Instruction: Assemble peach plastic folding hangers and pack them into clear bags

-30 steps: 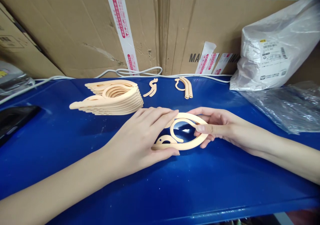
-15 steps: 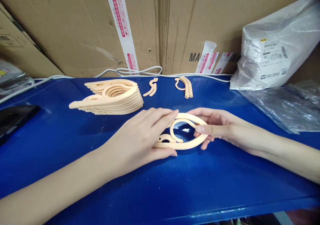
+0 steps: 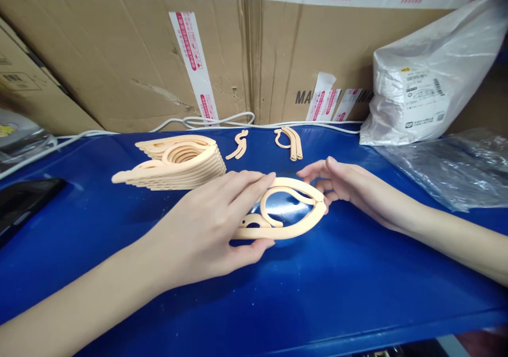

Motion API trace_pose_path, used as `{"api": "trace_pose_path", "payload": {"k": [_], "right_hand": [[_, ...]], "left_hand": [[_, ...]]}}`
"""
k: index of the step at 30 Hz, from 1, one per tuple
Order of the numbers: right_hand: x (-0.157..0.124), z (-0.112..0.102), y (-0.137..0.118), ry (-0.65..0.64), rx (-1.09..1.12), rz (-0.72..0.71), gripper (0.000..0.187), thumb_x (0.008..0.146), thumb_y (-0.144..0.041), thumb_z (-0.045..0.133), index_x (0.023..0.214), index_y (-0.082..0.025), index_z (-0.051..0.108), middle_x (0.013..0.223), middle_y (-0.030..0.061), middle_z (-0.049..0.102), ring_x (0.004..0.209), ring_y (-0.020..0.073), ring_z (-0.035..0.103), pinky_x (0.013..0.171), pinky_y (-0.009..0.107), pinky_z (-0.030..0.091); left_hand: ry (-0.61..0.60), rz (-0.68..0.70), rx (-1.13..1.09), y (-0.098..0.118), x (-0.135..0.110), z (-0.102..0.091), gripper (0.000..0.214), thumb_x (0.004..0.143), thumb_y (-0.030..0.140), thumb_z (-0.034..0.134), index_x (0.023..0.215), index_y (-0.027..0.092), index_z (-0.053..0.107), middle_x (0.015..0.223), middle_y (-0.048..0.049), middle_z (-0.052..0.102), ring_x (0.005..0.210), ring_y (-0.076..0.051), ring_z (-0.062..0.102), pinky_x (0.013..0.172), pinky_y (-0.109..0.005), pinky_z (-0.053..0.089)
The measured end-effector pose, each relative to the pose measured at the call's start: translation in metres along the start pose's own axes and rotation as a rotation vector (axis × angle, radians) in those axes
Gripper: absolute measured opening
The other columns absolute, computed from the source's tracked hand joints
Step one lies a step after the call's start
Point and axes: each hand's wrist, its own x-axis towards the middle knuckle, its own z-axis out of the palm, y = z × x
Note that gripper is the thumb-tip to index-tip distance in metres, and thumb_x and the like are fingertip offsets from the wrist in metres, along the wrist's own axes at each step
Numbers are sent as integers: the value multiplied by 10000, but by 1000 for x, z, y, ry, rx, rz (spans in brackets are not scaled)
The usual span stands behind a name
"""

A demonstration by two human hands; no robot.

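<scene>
While the blue tabletop (image 3: 278, 299) spans below, a hanger stack (image 3: 194, 172) sits at ten o'clock. The left hand's (image 3: 218, 219) grip clasps, and the right hand's (image 3: 349, 182) open grip flanks at three o'clock, one central cream hanger (image 3: 293, 232).

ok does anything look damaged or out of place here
Just the cardboard behind the blue table: left of its slanting tape strip is a pale scraped patch where the surface looks torn. The stacked hangers look orderly, and nothing looks spilled.
</scene>
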Motion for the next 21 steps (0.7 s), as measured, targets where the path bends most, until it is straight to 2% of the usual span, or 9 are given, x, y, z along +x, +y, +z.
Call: {"api": "trace_pose_path", "payload": {"k": [2,4,7,9,10,13,15,18,21], "right_hand": [[3,-5,-1,16,29,13,520,886,-645,558,1065,-172,680,954,61,663,663,117,581,586,253,555],[5,-8,-3,29,43,19,523,870,-651,574,1038,-169,688,938,63,663,635,112,555,575,259,550],[7,-10,-3,36,22,4,506,884,-631,568,1014,-162,703,939,73,665,617,107,547,560,261,541],[8,-10,-3,31,-2,-5,496,893,-616,566,1007,-154,705,942,78,669,614,104,551,558,256,536],[8,-11,-2,27,-11,-8,492,893,-611,571,1000,-150,705,937,77,671,609,99,549,556,252,533],[10,-12,-2,20,-38,-11,468,897,-590,583,975,-145,706,907,66,670,602,87,547,547,234,526],[11,-13,-2,13,-66,-11,435,905,-558,592,970,-143,707,889,56,665,600,79,544,544,223,524],[14,-14,-2,-12,-100,-20,382,910,-503,613,987,-140,705,854,41,656,592,72,541,535,213,522],[17,-14,-2,-34,-121,-20,348,912,-464,624,996,-135,700,842,34,652,589,67,544,531,205,519]], "left_hand": [[-48,-27,-1,-7,2,-17,578,901,404,574,1392,109,488,1363,-133,577,1213,-267,587,990,-367,502],[-71,-69,16,-19,3,-36,585,894,453,579,1404,182,488,1382,-91,555,1198,-258,588,949,-335,508],[-40,-135,45,-47,4,-64,575,883,461,587,1410,252,494,1233,-19,611,952,-167,637,774,-257,491],[-16,-179,97,-68,4,-78,573,872,551,567,1362,253,556,1146,5,639,897,-153,615,798,-284,468],[-37,-244,95,-77,3,-83,594,857,601,563,1340,256,578,1142,10,647,916,-170,614,836,-322,470],[-132,-479,22,-100,0,-90,687,790,708,591,1309,259,608,1150,15,673,1007,-255,619,936,-455,463],[-150,-559,-41,-111,-4,-88,732,764,758,583,1286,247,630,1159,8,680,1044,-294,611,968,-519,442],[-146,-581,-75,-123,-14,-82,728,760,772,576,1278,264,637,1161,17,686,1034,-289,612,970,-550,433],[-116,-568,-45,-133,-24,-77,631,792,698,618,1284,303,625,1136,38,706,999,-262,634,949,-538,457]]}}
